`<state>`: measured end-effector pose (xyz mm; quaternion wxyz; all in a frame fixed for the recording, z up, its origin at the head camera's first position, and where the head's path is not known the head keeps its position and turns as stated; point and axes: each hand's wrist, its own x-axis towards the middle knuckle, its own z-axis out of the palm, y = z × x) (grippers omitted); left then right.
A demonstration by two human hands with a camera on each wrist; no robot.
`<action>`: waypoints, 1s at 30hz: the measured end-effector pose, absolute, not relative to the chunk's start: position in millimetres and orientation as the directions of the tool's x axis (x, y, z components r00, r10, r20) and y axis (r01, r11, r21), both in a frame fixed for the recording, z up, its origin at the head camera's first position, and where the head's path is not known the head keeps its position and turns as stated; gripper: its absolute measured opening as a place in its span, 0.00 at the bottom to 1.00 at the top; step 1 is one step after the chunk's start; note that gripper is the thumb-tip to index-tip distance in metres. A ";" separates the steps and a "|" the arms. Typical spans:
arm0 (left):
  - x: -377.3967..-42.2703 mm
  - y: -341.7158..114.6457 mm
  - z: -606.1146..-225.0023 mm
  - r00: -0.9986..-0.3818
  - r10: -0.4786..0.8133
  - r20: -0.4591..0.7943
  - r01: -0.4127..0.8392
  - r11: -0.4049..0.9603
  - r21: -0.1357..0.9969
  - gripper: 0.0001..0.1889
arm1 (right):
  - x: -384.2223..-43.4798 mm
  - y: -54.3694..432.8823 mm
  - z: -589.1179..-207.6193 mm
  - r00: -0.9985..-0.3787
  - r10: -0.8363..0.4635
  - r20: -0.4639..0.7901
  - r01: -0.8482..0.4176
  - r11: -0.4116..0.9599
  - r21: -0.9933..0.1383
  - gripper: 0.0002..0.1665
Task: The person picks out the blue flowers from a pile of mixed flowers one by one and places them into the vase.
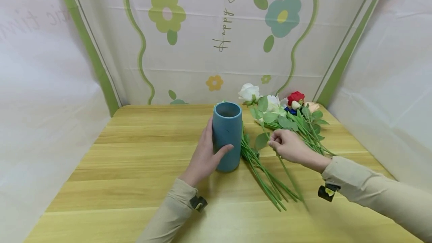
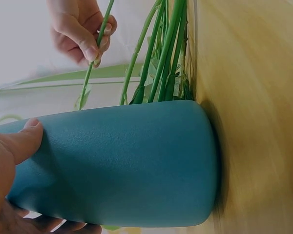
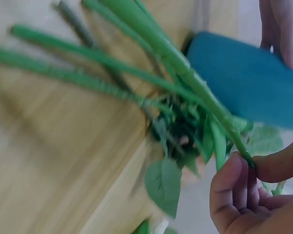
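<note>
A blue cylindrical vase [image 1: 227,138] stands upright on the wooden table. My left hand [image 1: 204,158] grips its side, thumb across the front and the other fingers behind, as the left wrist view also shows around the vase [image 2: 122,163]. To the right of the vase, my right hand [image 1: 291,147] pinches the green stem of an artificial white rose [image 1: 249,92] between thumb and fingertips. The bloom points up and away, and the lower stem [image 1: 291,178] slants down toward me. In the right wrist view, the pinched stem [image 3: 200,87] crosses over other stems.
Loose green stems [image 1: 266,183] lie on the table [image 1: 135,160] just right of the vase. Farther right is a pile of flowers, including a red rose [image 1: 296,98], a peach bloom [image 1: 313,107] and more white blooms [image 1: 275,104]. A printed cloth [image 1: 195,48] hangs behind the table.
</note>
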<state>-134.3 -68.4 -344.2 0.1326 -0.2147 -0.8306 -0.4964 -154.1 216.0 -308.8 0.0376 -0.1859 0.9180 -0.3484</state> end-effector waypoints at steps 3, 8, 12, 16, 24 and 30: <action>-134.8 -69.4 -345.0 -0.870 0.224 0.438 0.492 0.415 0.765 0.52 | -149.3 204.7 -309.2 -0.920 -0.390 0.043 -0.314 0.667 -0.676 0.08; -133.8 -69.6 -343.4 -0.879 0.221 0.422 0.476 0.426 0.770 0.52 | -143.9 186.6 -309.8 -0.895 -0.440 0.072 -0.369 0.641 -0.673 0.07; -132.9 -69.3 -341.8 -0.881 0.220 0.419 0.474 0.428 0.770 0.52 | -140.9 177.1 -313.2 -0.871 -0.479 0.104 -0.425 0.632 -0.648 0.07; -132.1 -69.1 -341.3 -0.881 0.225 0.416 0.473 0.426 0.771 0.52 | -140.7 173.6 -320.8 -0.860 -0.496 0.120 -0.459 0.648 -0.608 0.07; -132.4 -69.1 -341.6 -0.887 0.225 0.404 0.462 0.436 0.772 0.52 | -148.8 169.4 -339.7 -0.832 -0.533 0.155 -0.526 0.667 -0.528 0.09; -131.5 -69.1 -340.8 -0.886 0.223 0.407 0.464 0.437 0.770 0.52 | -156.0 168.2 -346.9 -0.825 -0.532 0.191 -0.554 0.696 -0.457 0.12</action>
